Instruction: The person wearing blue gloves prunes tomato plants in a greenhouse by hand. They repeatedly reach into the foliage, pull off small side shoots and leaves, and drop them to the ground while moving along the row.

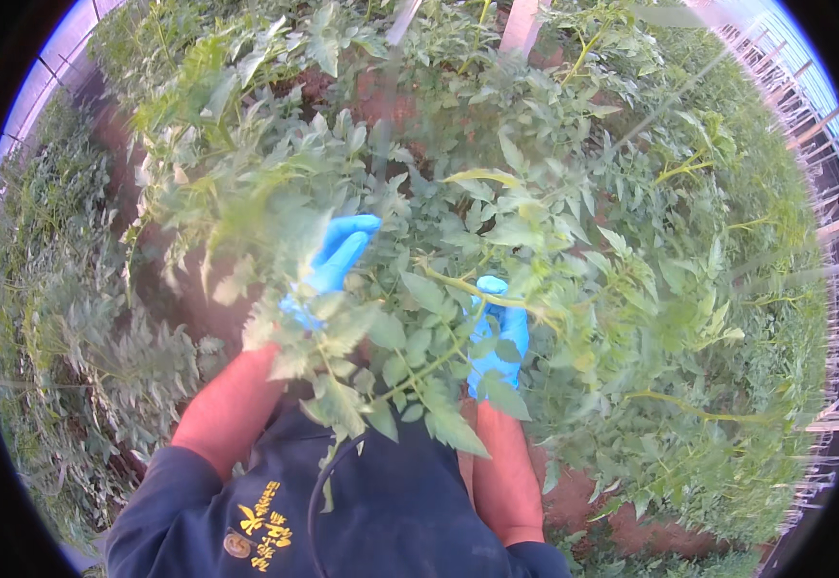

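My left hand (331, 264), in a blue glove, is among the leaves left of centre. Its thumb and finger point up and right with their tips close together; leaves cover much of the palm, so its hold is unclear. To the right, my blue-gloved right hand (495, 347) is curled at a thick green tomato stem (455, 280), which crosses in front of its fingers. A leafy tomato shoot (419, 376) slants down between both forearms, before my chest. Its broad leaves (336, 404) partly hide my left wrist.
Dense tomato plants (679, 274) surround me. Bare reddish soil (199, 296) shows in a strip on the left. A pale upright post (523, 29) stands ahead, and a thin slanting line (669, 105) crosses the foliage. A dark cord (315, 498) hangs over my dark shirt.
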{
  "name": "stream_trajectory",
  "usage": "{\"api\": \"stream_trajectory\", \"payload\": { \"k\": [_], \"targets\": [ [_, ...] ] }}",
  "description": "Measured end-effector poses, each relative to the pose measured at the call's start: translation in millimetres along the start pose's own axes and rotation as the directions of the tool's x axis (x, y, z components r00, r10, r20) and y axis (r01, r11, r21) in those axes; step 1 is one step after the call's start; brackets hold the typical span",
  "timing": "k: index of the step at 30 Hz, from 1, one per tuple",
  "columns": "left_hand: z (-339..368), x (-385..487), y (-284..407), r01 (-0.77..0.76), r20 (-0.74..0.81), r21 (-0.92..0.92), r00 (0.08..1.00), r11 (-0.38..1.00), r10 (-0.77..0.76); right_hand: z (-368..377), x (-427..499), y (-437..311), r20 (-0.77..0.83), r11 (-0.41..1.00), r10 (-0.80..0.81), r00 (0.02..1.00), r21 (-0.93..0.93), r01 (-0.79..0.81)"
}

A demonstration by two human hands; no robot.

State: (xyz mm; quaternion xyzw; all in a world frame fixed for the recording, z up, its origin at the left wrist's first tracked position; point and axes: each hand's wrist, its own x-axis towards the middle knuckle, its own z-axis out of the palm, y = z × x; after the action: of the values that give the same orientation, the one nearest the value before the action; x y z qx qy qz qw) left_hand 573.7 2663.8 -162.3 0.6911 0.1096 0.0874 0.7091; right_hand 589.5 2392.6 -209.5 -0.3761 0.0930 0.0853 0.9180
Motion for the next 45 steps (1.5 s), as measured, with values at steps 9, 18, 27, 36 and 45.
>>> {"api": "stream_trajectory", "payload": {
  "k": [9, 18, 27, 36, 45],
  "targets": [
    [80.9, 55.1, 11.2, 0.027, 0.364, 0.062, 0.93, 0.998, -0.048, -75.1, -24.8, 0.5, -0.027, 0.994, 0.109, 0.994, 0.0, -0.109],
    [143.0, 102.2, -5.3, 0.197, 0.506, 0.164, 0.824, 0.966, -0.254, -45.0, -51.8, -2.8, -0.048, 0.914, -0.162, 0.986, -0.384, 0.132],
    [147.6, 130.4, -5.0, 0.401, 0.636, -0.145, 0.738, 0.904, -0.225, -50.2, -44.2, -3.7, -0.048, 0.858, -0.31, 0.949, -0.445, 0.258],
    [116.1, 92.1, 54.3, 0.28, 0.641, -0.594, 0.731, 0.754, 0.233, -83.4, -49.6, -5.7, -0.244, 0.946, -0.228, 0.943, -0.284, 0.155],
    [149.3, 35.9, 71.4, -0.166, 0.6, -0.472, 0.659, 0.866, 0.454, -100.2, -53.0, 3.2, -0.152, 0.898, -0.307, 0.939, -0.373, 0.233]
  ]
}}
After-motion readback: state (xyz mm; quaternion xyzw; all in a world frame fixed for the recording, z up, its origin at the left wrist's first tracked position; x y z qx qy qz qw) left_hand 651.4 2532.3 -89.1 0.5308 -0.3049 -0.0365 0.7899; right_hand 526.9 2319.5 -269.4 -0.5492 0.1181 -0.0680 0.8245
